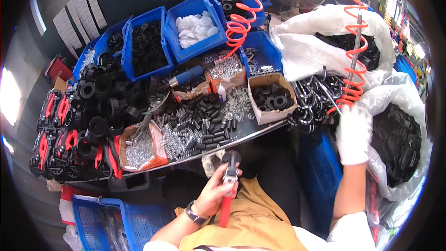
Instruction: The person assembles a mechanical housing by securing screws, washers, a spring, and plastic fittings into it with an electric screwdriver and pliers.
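One red-handled tool (229, 176) clasped in curled left hand (214, 194), pointing lengthwise forward; cannot tell grip of right hand (355, 135).

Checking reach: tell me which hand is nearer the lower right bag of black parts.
Right. The gloved right hand is just left of the bag; touching is unclear. The left hand is farther left, in front of the apron, holding a red-handled tool.

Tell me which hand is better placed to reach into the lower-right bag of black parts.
Right, probably: the right hand is beside that bag, though whether it holds anything is unclear. The left hand, farther away, grips a red-handled tool.
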{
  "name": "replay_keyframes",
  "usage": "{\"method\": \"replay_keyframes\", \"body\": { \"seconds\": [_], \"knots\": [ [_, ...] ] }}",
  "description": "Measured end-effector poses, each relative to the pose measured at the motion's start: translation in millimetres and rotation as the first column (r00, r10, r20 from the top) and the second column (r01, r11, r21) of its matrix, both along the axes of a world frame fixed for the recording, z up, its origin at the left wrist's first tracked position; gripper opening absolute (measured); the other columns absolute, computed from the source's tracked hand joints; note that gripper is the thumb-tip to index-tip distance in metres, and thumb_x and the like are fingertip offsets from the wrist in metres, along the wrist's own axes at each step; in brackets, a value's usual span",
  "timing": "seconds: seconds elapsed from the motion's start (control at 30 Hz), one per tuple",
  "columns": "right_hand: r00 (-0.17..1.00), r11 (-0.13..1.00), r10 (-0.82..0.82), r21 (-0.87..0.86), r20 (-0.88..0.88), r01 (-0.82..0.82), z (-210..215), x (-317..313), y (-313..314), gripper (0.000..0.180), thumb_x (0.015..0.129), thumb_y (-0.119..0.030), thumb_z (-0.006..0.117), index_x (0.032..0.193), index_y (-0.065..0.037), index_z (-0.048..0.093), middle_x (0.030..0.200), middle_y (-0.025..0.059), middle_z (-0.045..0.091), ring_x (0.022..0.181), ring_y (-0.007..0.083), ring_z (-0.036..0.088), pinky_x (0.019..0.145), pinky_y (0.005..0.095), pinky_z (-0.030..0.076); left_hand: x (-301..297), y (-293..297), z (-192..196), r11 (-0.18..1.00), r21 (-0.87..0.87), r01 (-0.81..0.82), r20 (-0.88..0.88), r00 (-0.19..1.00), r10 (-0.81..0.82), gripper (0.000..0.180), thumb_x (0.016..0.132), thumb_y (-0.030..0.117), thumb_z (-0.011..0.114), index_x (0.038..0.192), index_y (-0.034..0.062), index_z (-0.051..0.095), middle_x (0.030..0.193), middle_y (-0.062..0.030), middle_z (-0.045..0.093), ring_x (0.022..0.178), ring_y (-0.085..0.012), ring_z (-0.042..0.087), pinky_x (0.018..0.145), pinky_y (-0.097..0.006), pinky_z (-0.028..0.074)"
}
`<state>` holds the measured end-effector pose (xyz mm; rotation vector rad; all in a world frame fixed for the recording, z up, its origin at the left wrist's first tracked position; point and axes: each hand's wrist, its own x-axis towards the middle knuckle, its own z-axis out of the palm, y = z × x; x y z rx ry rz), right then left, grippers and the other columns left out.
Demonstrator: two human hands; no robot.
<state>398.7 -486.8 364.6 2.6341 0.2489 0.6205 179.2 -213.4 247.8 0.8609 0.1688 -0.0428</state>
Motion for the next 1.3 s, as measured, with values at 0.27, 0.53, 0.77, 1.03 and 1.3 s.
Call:
{"method": "replay_keyframes", "body": {
  "seconds": [0.27,0.53,0.77,1.03,1.3],
  "knots": [
    [0.996,0.947,0.088,0.312,-0.006,-0.081,-23.0,-33.9,-37.2,0.032,0.091,-0.005,0.048,0.121,-0.008,0.060,0.094,0.0145,0.064,0.082,0.0343,0.067,0.071,0.0453,0.054,53.4,0.1,24.5,0.999,0.026,0.026,0.165,0.986,-0.030,0.063,0.084,0.008,0.067,0.142,0.0083,0.043,0.128,-0.0079,0.055,0.093,-0.0151,0.059,0.079,-0.032,0.052],
    [0.989,0.175,-0.041,0.976,0.141,-0.132,-82.1,-211.7,-319.2,0.022,0.099,-0.022,0.059,0.099,-0.001,0.065,0.105,0.0092,0.062,0.103,0.0219,0.055,0.097,0.0358,0.042,59.8,7.4,28.9,0.975,-0.149,-0.167,0.115,0.976,0.185,0.046,0.094,0.011,0.060,0.137,0.0128,0.045,0.122,-0.0087,0.057,0.089,-0.0163,0.060,0.073,-0.034,0.053],
    [0.941,0.539,0.273,0.779,0.198,-0.320,-85.2,-168.1,-191.4,0.022,0.089,-0.025,0.070,0.094,-0.005,0.066,0.095,0.0084,0.057,0.092,0.0243,0.052,0.086,0.0361,0.041,47.1,12.1,35.4,0.958,-0.102,-0.267,0.179,0.943,0.282,0.051,0.091,0.009,0.065,0.138,0.0126,0.044,0.119,-0.0081,0.058,0.088,-0.0154,0.060,0.071,-0.034,0.053],
    [0.786,0.574,0.493,0.539,0.374,-0.616,-70.8,-123.2,-172.4,0.018,0.092,-0.011,0.065,0.106,-0.001,0.065,0.099,0.0136,0.057,0.098,0.0312,0.055,0.094,0.0425,0.043,13.6,42.5,42.8,0.880,0.123,-0.460,0.236,0.874,0.424,0.073,0.085,0.001,0.074,0.145,0.0026,0.034,0.118,-0.0069,0.058,0.103,-0.0139,0.060,0.091,-0.030,0.050],
    [0.879,0.218,0.476,0.964,0.033,-0.154,-98.3,-111.0,-37.8,0.012,0.085,-0.011,0.070,0.091,-0.001,0.069,0.085,0.0066,0.058,0.083,0.0195,0.055,0.073,0.0318,0.043,-0.5,103.7,93.7,-0.330,0.691,-0.643,0.722,0.597,0.349,0.069,0.072,0.009,0.081,0.132,0.0005,0.048,0.112,-0.0139,0.053,0.098,-0.0258,0.056,0.088,-0.037,0.048]
  ]
}}
